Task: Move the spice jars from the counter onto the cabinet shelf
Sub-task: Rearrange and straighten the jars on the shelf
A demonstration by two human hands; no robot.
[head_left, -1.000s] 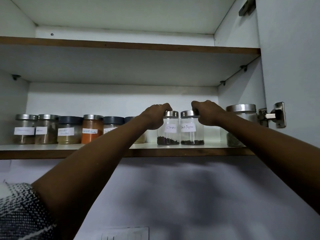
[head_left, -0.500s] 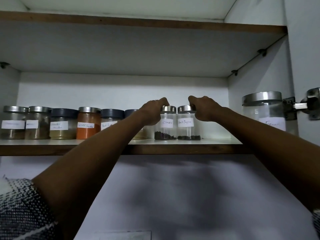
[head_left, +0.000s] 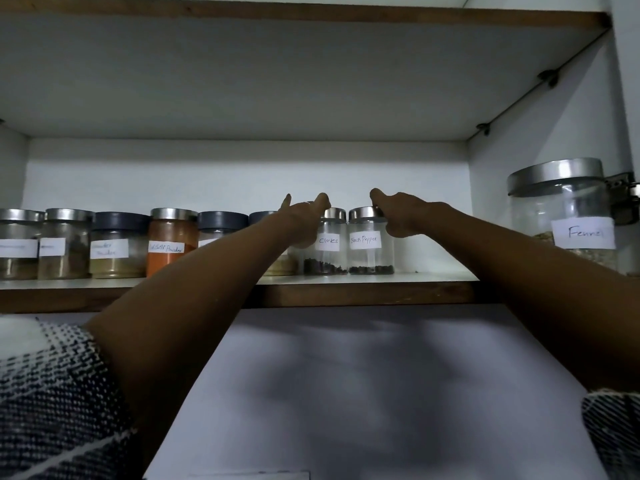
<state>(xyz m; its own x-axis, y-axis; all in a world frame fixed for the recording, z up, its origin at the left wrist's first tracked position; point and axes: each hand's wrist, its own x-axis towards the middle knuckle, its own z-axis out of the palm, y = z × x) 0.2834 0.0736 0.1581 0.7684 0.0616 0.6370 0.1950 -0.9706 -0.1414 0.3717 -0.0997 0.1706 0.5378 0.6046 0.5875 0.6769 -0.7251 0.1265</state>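
Note:
Two small glass jars with steel lids stand side by side on the cabinet shelf, labelled Cloves and Black Pepper. My left hand is at the left side of the Cloves jar, its fingers lifted and spread, one fingertip over the lid. My right hand lies against the right side of the Black Pepper jar, its thumb and fingers on the lid's edge. Both jars rest upright on the shelf board.
A row of several labelled spice jars fills the shelf to the left, among them an orange chilli powder jar. A large Fennel jar stands at the right by the door hinge. The upper shelf board hangs overhead.
The fingers of my left hand have lifted and spread off the Cloves jar lid. The view has moved closer to the shelf and tilted up. Both jars stay in place.

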